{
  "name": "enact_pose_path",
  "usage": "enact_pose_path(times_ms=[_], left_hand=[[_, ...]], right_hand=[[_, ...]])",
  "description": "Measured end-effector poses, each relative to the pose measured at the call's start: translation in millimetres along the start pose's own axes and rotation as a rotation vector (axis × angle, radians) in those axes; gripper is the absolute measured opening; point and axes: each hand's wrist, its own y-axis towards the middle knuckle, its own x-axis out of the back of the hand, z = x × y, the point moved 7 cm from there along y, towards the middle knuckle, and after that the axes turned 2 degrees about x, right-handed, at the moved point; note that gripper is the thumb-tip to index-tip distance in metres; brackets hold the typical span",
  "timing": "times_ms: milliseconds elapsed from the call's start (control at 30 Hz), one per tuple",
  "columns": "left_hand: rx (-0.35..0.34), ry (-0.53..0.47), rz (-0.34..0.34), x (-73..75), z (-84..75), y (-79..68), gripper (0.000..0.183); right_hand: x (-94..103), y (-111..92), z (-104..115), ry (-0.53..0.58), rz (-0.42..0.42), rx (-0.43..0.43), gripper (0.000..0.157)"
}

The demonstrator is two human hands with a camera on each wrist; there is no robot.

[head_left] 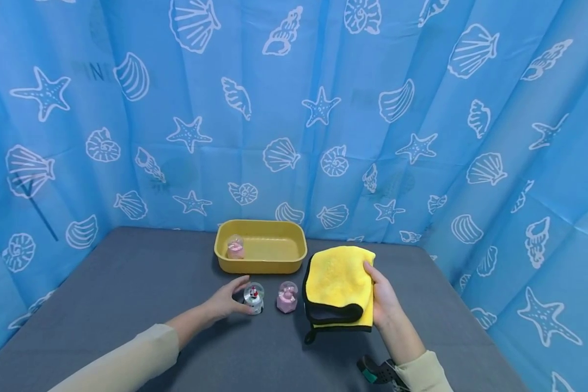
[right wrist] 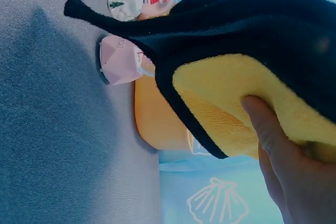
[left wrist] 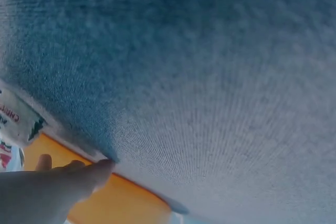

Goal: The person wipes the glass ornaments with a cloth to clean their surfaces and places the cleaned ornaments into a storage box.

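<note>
- blue curtains (head_left: 318,136) with white shell and starfish prints stand behind and to both sides of a dark grey table (head_left: 176,272).
- at the table's far side sits a yellow tray (head_left: 259,267); one small pink globe (head_left: 235,250) stands inside it, at the left end.
- in front of the tray stands a white snow globe (head_left: 253,305) with a red figure under its dome and a green tree on its base.
- just right of it, a pink snow globe (head_left: 287,299) stands upright on a faceted base.
- the left hand (head_left: 227,300) is at the white snow globe, thumb and fingers spread wide about it; i cannot tell how firmly they touch.
- the right hand (head_left: 384,299) pinches the right edge of a folded yellow cloth (head_left: 338,277), black-bordered, its dark loop (head_left: 310,336) hanging; the cloth is held above the table.
- both sleeves (head_left: 127,354) are pale; a black band (head_left: 384,373) shows near the right cuff.
</note>
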Motion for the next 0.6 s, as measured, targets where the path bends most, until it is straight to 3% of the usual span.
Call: enact_pose_path(times_ms=[233, 600], left_hand=[[-0.001, 0.067, -0.022, -4.9, 0.2, 5.3, 0.084], [-0.031, 0.086, -0.084, -9.2, -0.8, 11.3, 0.053]], right_hand=[[0.7, 0, -1, 0.007, 0.001, 0.000, 0.028], [1.8, 1, -3, 0.045, -0.002, -0.018, 0.027]])
